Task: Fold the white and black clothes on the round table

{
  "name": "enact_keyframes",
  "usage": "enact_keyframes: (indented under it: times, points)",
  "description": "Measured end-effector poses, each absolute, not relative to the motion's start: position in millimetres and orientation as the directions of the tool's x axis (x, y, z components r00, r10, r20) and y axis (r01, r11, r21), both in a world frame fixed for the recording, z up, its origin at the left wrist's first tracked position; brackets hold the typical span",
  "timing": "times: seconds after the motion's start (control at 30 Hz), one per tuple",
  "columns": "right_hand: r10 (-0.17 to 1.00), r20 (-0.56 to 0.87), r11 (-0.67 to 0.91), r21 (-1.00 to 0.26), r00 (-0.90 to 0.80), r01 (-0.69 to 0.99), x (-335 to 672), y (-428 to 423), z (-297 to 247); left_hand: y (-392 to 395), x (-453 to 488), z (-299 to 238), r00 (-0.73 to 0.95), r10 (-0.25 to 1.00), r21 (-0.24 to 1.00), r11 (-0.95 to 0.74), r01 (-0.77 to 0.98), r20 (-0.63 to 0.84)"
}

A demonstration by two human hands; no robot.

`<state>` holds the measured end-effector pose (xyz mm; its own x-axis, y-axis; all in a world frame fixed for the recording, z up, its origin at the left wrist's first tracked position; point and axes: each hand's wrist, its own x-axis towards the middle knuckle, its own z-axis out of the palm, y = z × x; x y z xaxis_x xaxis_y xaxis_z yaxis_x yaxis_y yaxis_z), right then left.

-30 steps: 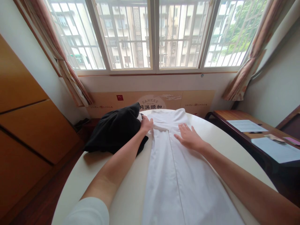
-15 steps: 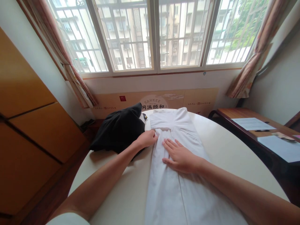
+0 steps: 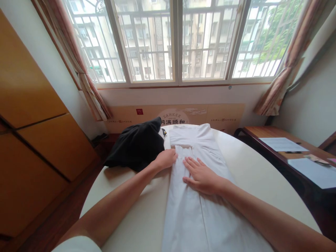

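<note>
A white cloth garment [image 3: 183, 210] lies lengthwise on the round white table [image 3: 136, 213], with a folded-over layer along its middle and a gathered far end. My left hand [image 3: 167, 158] is closed on the garment's left edge, fingers pinching the fabric near the top of the folded layer. Flat on the fabric rests my right hand [image 3: 202, 175], its fingers stretched toward the left. Beside my left hand sits a dark, bunched piece of clothing [image 3: 136, 145], with a small yellow-and-black bit at its right side.
A wooden side table [image 3: 265, 134] with papers [image 3: 283, 144] and pens stands at the right. Behind the round table, a printed beige panel [image 3: 123, 115] leans below the barred window [image 3: 152, 42]. Orange-brown cabinets [image 3: 28, 87] line the left side.
My left hand has shifted slightly along the garment's left edge, still gripping it. My right hand stays flat in nearly the same spot. The camera view has tilted a little.
</note>
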<state>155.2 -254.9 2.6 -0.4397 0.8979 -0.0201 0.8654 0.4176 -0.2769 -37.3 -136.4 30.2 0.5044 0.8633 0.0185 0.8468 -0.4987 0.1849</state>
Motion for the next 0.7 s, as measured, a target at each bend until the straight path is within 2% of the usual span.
enact_keyframes:
  times: [0.1, 0.2, 0.3, 0.47, 0.6, 0.7]
  points:
    - [0.899, -0.015, 0.418, -0.275, -0.439, 0.866, 155, -255, 2, -128, -42, 34, 0.470, 0.882, 0.259, -0.444, 0.858, -0.042]
    - [0.896, -0.011, 0.424, -0.275, -0.444, 0.863, 155, -256, 4, -124, -44, 36, 0.430, 0.898, 0.267, -0.394, 0.880, -0.091]
    - [0.898, -0.026, 0.418, -0.268, -0.440, 0.868, 154, -258, 8, -124, -41, 32, 0.403, 0.915, 0.260, -0.394, 0.882, 0.021]
    - [0.896, -0.054, 0.415, -0.252, -0.441, 0.874, 140, -275, 17, -110, -29, 19, 0.362, 0.922, 0.391, -0.387, 0.835, 0.139]
    - [0.775, -0.024, 0.583, -0.356, -0.631, 0.730, 119, -306, 26, -87, -21, 17, 0.317, 0.933, 0.485, -0.359, 0.798, 0.169]
    - [0.631, 0.062, 0.718, -0.424, -0.773, 0.552, 104, -329, 27, -73, -13, 17, 0.231, 0.967, 0.635, -0.247, 0.732, 0.110]
